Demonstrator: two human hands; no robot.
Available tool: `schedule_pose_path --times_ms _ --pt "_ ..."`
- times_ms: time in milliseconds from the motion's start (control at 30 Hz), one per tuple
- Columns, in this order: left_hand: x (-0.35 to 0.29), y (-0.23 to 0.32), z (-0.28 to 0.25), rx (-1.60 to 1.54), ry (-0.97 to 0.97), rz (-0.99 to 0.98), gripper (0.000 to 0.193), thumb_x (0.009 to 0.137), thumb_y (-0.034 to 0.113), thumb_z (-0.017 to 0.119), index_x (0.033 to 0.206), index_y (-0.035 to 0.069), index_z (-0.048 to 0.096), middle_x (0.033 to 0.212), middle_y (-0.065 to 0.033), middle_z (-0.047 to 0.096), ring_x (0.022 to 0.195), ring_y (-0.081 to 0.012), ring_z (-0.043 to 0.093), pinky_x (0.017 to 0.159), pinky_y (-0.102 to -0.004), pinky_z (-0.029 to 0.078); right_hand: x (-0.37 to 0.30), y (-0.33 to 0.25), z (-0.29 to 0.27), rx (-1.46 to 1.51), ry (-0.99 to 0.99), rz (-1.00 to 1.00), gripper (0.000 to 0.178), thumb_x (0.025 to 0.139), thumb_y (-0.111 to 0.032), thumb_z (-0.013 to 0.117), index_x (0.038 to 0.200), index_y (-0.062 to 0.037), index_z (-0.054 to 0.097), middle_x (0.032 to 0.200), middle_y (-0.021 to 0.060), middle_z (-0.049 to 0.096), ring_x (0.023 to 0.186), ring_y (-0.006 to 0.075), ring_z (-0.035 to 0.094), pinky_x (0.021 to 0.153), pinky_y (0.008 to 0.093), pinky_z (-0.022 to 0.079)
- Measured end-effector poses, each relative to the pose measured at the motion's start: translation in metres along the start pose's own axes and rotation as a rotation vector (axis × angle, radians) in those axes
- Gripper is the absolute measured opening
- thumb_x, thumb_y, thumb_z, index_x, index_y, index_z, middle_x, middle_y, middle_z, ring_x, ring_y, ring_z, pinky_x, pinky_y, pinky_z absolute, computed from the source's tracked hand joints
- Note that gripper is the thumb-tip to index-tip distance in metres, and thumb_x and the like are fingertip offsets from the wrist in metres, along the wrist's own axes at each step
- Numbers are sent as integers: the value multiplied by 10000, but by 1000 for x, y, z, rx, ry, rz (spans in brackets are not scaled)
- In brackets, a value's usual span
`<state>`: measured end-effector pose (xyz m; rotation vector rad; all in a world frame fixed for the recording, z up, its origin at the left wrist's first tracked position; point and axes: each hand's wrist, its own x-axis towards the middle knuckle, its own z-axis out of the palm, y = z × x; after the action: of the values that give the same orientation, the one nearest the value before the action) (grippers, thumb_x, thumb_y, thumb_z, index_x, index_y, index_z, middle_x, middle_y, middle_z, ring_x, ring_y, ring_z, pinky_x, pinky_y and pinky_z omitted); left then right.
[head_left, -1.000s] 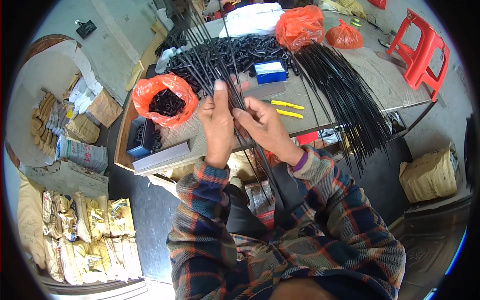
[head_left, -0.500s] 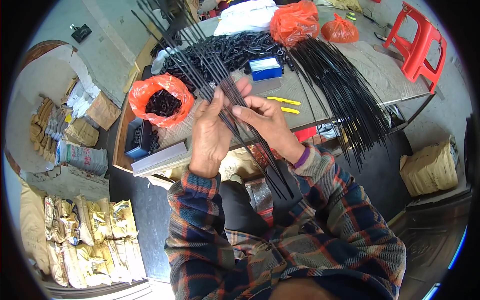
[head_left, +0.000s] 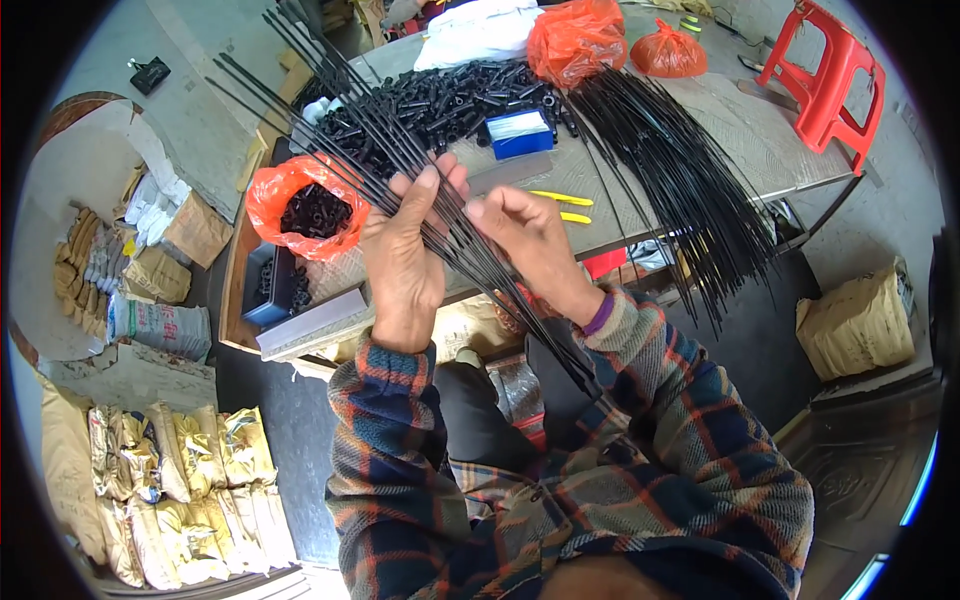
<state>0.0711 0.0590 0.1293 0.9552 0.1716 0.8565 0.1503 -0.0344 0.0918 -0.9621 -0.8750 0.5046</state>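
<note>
Thin black rods [head_left: 463, 235], mid-frame, are pinched between the left hand's [head_left: 405, 260] thumb and fingers, long axis upper left to lower right. Right hand [head_left: 540, 245] is set at their right edge; pinch unclear. Farther, upper right: rod pile [head_left: 685, 190].

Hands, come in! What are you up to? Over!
Left grip holds thin black rods, fanned and slanting. Right grip at their right edge. Rods partly block view of open orange bag.
</note>
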Motion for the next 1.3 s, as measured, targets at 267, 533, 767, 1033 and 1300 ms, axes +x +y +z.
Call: schedule_pose_path --times_ms 267,533,767,1033,1300 --pt "-4 18 -28 180 212 112 197 838 100 598 984 -30 578 861 -88 635 574 -94 544 519 -196 433 152 -63 -88 -735 159 -342 355 831 -364 595 1001 -57 541 942 111 604 909 279 564 796 417 436" --pt "-4 38 -28 63 5 20 249 907 172 512 1041 -31 563 664 11 470 455 -45 303 417 -199 236 90 24 -251 -1648 371 99 258 813 -283 577 819 -25 583 806 164 614 802 343 618 644 454 485" --pt "-6 43 -17 143 -103 -28 298 870 63 536 1150 -34 509 1056 -148 611 801 -133 598 688 -238 469 55 49 -238 -1948 -594 -439 203 717 -132 566 905 -154 642 843 32 612 873 191 569 798 331 417" --pt "-11 29 -1 136 -50 -102 349 853 32 546 1186 -46 476 1119 -186 575 991 -239 589 848 -324 464 25 9 -79 -516 -575 97 454 907 -317 506 1218 6 442 1140 115 556 1029 185 542 901 324 427" --pt "-7 48 -37 1069 -196 89 354 871 261 576 705 -46 632 565 -26 582 553 -64 522 534 -191 401 3 -6 -2 25 -494 302 257 947 -200 431 1049 30 485 680 8 531 524 57 517 481 192 411"
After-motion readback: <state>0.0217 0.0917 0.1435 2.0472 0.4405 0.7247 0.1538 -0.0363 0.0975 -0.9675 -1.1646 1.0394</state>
